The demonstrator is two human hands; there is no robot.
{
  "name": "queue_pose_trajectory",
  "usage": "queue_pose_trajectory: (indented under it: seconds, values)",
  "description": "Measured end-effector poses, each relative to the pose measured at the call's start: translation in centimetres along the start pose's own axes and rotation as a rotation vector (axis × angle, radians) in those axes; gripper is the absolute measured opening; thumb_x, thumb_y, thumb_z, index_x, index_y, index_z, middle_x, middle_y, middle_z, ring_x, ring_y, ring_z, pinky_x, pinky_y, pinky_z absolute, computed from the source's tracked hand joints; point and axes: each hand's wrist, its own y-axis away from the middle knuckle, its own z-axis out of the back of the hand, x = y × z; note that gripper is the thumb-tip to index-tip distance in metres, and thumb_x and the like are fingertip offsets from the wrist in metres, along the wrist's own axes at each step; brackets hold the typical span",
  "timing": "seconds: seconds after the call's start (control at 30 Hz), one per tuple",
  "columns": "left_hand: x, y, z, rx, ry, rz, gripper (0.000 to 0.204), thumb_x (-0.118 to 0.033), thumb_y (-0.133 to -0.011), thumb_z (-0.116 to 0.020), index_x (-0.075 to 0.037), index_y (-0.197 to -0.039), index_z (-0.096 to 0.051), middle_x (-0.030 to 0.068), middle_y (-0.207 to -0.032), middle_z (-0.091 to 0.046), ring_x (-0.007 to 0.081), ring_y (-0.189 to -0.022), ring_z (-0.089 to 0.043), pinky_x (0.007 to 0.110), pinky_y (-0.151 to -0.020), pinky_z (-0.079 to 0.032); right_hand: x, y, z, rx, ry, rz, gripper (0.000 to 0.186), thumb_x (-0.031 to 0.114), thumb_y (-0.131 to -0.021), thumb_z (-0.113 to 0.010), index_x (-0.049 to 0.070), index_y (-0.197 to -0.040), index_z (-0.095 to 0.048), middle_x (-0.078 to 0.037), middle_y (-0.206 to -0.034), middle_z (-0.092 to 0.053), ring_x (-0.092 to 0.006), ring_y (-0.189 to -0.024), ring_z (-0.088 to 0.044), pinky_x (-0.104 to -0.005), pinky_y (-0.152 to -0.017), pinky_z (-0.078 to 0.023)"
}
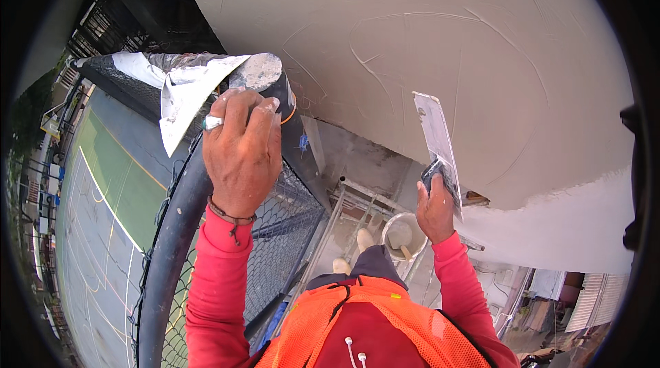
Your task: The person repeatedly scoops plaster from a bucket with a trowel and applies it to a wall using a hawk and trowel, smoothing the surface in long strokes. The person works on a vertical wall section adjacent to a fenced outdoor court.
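Observation:
My left hand (240, 144) is closed over the dark pipe of a fence post (292, 120), just below its plaster-smeared round top. A ring sits on one finger and a cord bracelet circles the wrist. In my right hand (436, 210) is a plastering trowel (434, 124), gripped by its dark handle. The trowel's long flat blade points up and away, close to a grey plastered wall (454, 45); whether it touches the wall I cannot tell. Curved stroke marks run across the wall, and a paler patch (570, 220) lies at its lower right.
A bucket (404, 234) with a stick-like handle inside stands by my feet on a narrow scaffold platform (347, 213). Chain-link fence (275, 237) and a curved dark rail (182, 230) run on my left, a sports court (103, 161) far below. White sheeting (182, 96) hangs over the fence top.

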Motion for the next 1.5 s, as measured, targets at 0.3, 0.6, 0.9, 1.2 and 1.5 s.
queue_pose_trajectory:
  seconds: [0.3, 0.6, 0.9, 1.2, 1.5]
  values:
    - [2.6, -15.9, -12.7, 1.53, -0.383, -0.194, 0.034, -0.027, -0.088, -0.077, -0.01, -0.117, -0.078, 0.0148, -0.117, -0.077, 0.0297, -0.105, -0.074, 0.042, -0.089, -0.057, -2.4, 2.4, -2.3, 0.114, -0.208, -0.149, 0.026, 0.012, -0.101, -0.061, -0.007, -0.115, -0.051, -0.036, -0.091, -0.062, -0.0567, -0.086, -0.061, -0.059, -0.073, -0.047]
    - [12.6, -15.3, -13.4, 1.025, 0.425, 0.583, 0.034, -0.03, -0.106, -0.057, -0.002, -0.092, -0.068, 0.0046, -0.087, -0.07, 0.0139, -0.083, -0.064, 0.032, -0.083, -0.052, -6.8, 0.9, -1.6, 0.277, -0.22, -0.238, 0.025, 0.014, -0.1, -0.06, -0.006, -0.114, -0.051, -0.037, -0.095, -0.064, -0.0587, -0.09, -0.06, -0.0619, -0.077, -0.046]
    - [14.9, -12.6, -6.9, 0.676, 0.635, 0.615, 0.046, -0.04, -0.112, -0.053, 0.0, -0.102, -0.071, 0.0108, -0.105, -0.075, 0.0186, -0.1, -0.07, 0.034, -0.1, -0.053, -9.2, -0.9, -2.4, 0.415, -0.236, -0.168, 0.025, 0.016, -0.1, -0.062, -0.005, -0.109, -0.051, -0.037, -0.089, -0.063, -0.0581, -0.086, -0.06, -0.0626, -0.074, -0.046]
    - [13.5, -6.4, -0.3, 0.371, 0.643, 0.521, 0.027, -0.009, -0.101, -0.067, -0.001, -0.127, -0.07, 0.0125, -0.128, -0.073, 0.0249, -0.125, -0.066, 0.038, -0.108, -0.05, -11.2, -1.0, -3.2, 0.496, -0.219, -0.214, 0.025, 0.016, -0.1, -0.062, -0.005, -0.11, -0.051, -0.036, -0.091, -0.063, -0.0581, -0.089, -0.059, -0.0627, -0.076, -0.044]
    - [6.4, -5.2, 3.4, 0.563, 0.177, 0.109, 0.069, -0.028, -0.089, -0.069, -0.001, -0.15, -0.054, 0.0228, -0.152, -0.056, 0.0429, -0.141, -0.052, 0.047, -0.115, -0.042, -13.0, -0.4, -3.7, 0.541, -0.154, -0.216, 0.03, 0.018, -0.101, -0.061, -0.006, -0.116, -0.052, -0.036, -0.095, -0.064, -0.0577, -0.09, -0.06, -0.0628, -0.077, -0.044]
